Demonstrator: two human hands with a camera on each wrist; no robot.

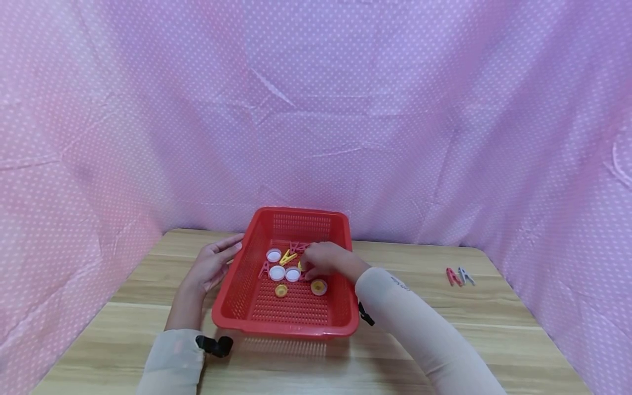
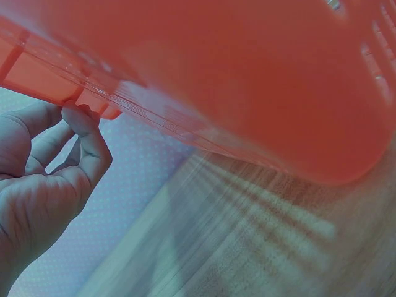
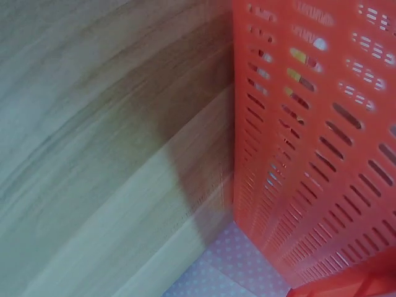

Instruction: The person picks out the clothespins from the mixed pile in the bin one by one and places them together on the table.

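A red plastic basket (image 1: 286, 327) with slotted walls is tilted on the table. My left hand (image 1: 209, 266) pinches its left rim between thumb and fingers, as the left wrist view shows. Inside the basket, my right hand (image 1: 323, 259) reaches down with bent fingers among small things; whether it grips one is hidden. Near it lie a yellow clothespin (image 1: 287, 257), a pink clothespin (image 1: 264, 269), white round caps (image 1: 277, 273) and yellowish caps (image 1: 281, 291). The right wrist view shows only the basket's slotted outer wall (image 3: 322, 161), not the hand.
On the wooden table (image 1: 419, 318), a red clothespin (image 1: 453, 277) and a grey clothespin (image 1: 466, 276) lie to the right of the basket. A pink dotted cloth (image 1: 395, 137) hangs behind and on both sides of the table.
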